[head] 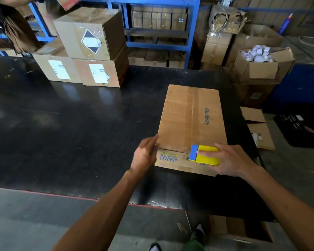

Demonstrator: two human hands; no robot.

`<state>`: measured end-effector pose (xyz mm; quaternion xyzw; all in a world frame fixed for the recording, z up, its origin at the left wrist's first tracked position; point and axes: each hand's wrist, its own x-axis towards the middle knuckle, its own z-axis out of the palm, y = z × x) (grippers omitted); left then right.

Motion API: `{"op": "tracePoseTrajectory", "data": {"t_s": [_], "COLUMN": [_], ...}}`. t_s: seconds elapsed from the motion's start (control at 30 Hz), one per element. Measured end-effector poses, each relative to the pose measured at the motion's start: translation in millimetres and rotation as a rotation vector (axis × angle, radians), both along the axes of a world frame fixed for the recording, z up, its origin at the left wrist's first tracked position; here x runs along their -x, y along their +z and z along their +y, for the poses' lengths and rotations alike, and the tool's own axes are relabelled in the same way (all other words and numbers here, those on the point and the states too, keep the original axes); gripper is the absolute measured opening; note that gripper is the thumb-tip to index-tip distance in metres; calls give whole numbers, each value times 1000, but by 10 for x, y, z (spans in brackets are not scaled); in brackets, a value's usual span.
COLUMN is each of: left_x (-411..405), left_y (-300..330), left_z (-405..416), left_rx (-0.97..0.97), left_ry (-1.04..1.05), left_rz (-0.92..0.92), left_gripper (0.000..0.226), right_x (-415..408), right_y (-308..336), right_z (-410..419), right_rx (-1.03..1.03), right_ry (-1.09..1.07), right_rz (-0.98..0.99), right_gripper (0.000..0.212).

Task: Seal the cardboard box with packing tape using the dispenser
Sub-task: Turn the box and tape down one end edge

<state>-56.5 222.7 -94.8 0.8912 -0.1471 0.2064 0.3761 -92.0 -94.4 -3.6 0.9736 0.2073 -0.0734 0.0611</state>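
A long brown cardboard box (185,116) printed "Glodway" lies on the black table (71,127), right of centre, flaps closed, with a clear tape strip running along its top seam. My right hand (228,160) grips a yellow and blue tape dispenser (205,155), pressed against the box's near top edge and front face. My left hand (145,153) rests flat against the box's near left corner, fingers together and extended, holding nothing.
Three stacked cardboard boxes (87,49) with labels stand at the table's back left. Blue shelving (158,31) rises behind. More cartons, one filled with white rolls (259,55), stand at the right. An open box (239,227) sits on the floor near my feet.
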Motion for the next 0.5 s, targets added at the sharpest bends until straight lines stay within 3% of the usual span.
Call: {"op": "tracePoseTrajectory", "data": {"t_s": [0.1,0.27,0.37,0.5], "left_x": [-150,-511,-639,-646], "left_y": [-55,-66,-90,-154], "left_z": [-186,-179,-157,-155], "left_rx": [-340,-894,-972,-887], "left_ry": [-342,-560,-608,-604], "left_rz": [-304,-296,-209,-167], "left_gripper": [47,55,60,63], "right_x": [-1,-8,-16,-4], "right_y": [-15,19,7,18], "right_z": [-3,16,7,41], "right_rx": [4,-16,-13,2], "right_ry": [-2,2,18,38], "right_rz": [-6,1,-18,-44], "right_gripper": [59,58,58,55]}}
